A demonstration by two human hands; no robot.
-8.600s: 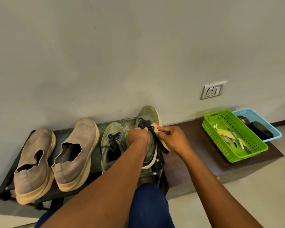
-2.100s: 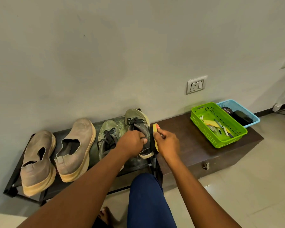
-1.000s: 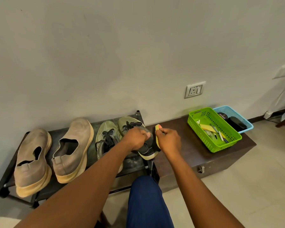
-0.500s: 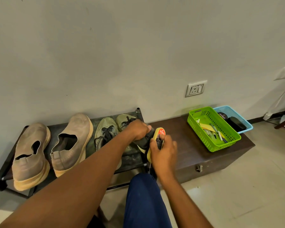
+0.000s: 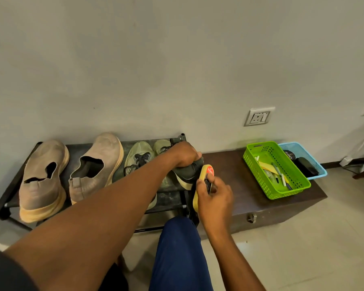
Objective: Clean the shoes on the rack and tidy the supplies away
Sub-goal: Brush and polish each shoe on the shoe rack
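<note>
A person bent over the shoe rack [image 5: 178, 199], one green sneaker [image 5: 186, 172] gripped and a shoe-shine sponge [image 5: 204, 179] brought to its heel.

The left hand [image 5: 184, 154] was curled over the top of the green sneaker at the rack's right end, tipping its heel and pale sole off the edge toward the person. The right hand [image 5: 215, 196] pinched the yellow sponge with its red label, holding it upright and just against the sneaker's heel. The other green sneaker [image 5: 138, 159] lay flat beside it, and two tan slip-ons [image 5: 72, 171] sat further left on the rack. On the dark wooden box [image 5: 235, 181] to the right stood a green basket [image 5: 261, 171] of small supplies, touching a blue basket [image 5: 317, 164] behind it that held a round tin and a dark brush.
</note>
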